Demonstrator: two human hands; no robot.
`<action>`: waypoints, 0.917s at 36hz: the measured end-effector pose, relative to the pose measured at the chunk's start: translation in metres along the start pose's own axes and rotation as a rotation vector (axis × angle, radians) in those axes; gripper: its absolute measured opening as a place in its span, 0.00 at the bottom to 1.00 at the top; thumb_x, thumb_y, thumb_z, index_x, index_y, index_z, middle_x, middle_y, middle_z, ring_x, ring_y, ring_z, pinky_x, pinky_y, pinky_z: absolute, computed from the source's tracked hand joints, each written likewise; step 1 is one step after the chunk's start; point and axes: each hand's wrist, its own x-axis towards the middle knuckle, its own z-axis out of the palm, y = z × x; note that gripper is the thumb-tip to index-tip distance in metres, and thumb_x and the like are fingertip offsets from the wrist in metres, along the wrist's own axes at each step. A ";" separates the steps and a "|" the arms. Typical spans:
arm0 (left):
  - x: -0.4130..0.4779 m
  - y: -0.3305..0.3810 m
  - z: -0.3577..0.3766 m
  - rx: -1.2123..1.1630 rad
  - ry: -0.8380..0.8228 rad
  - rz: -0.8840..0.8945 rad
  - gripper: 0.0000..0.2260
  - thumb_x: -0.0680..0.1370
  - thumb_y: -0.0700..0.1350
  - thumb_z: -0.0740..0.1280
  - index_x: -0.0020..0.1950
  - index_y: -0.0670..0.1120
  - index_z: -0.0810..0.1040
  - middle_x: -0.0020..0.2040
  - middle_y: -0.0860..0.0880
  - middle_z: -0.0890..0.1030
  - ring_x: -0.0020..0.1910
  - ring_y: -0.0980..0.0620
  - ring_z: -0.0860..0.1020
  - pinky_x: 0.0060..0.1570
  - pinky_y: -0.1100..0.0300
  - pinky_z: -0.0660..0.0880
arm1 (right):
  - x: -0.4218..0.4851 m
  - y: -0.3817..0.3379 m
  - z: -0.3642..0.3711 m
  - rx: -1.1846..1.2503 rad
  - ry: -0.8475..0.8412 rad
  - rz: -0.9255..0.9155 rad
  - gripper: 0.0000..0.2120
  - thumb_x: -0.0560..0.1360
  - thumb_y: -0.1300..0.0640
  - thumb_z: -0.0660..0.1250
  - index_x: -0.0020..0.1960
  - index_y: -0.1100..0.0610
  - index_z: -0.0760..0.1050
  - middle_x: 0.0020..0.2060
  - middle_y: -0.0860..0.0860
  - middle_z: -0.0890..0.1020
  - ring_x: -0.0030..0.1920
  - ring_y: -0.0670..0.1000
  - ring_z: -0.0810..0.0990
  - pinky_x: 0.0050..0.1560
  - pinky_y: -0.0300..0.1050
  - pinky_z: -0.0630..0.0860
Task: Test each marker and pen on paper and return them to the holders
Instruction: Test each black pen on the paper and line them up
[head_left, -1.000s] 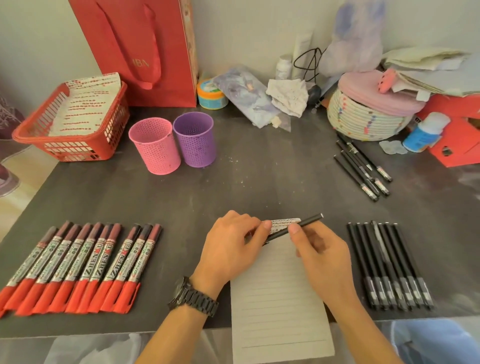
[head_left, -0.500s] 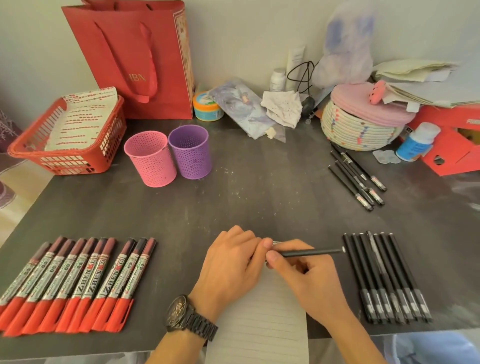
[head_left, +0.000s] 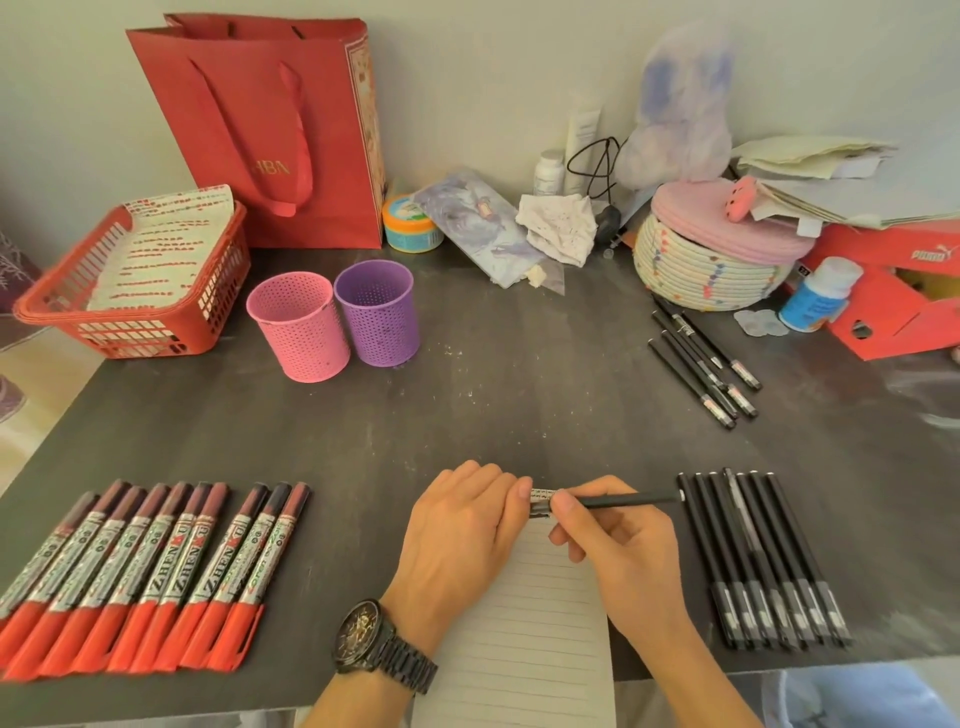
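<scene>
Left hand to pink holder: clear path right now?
Probably yes: only bare table lies between the left hand and the pink holder, though that hand is holding the black pen.

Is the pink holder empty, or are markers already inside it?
Apparently empty: the pink holder stands upright, and nothing shows inside it or above its rim. Its bottom is hidden.
</scene>
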 end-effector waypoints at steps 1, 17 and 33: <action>0.000 0.001 0.000 -0.001 0.004 0.005 0.23 0.86 0.51 0.51 0.36 0.47 0.74 0.32 0.53 0.71 0.32 0.52 0.67 0.32 0.55 0.67 | 0.000 0.000 0.001 0.003 0.004 0.002 0.06 0.76 0.51 0.73 0.41 0.50 0.83 0.31 0.55 0.84 0.29 0.48 0.79 0.33 0.38 0.76; -0.008 -0.010 -0.021 -0.473 0.046 -0.598 0.23 0.80 0.66 0.50 0.38 0.52 0.72 0.36 0.53 0.77 0.38 0.56 0.77 0.39 0.59 0.73 | 0.001 0.002 -0.003 0.179 0.278 0.081 0.08 0.78 0.54 0.65 0.41 0.49 0.79 0.30 0.58 0.83 0.25 0.51 0.75 0.27 0.38 0.71; -0.037 0.005 -0.016 -0.076 -0.300 -0.336 0.23 0.70 0.69 0.66 0.61 0.65 0.64 0.54 0.76 0.65 0.57 0.77 0.63 0.55 0.74 0.59 | 0.003 0.002 0.000 -0.065 0.259 0.060 0.08 0.80 0.51 0.69 0.41 0.47 0.78 0.31 0.52 0.83 0.26 0.50 0.80 0.28 0.38 0.75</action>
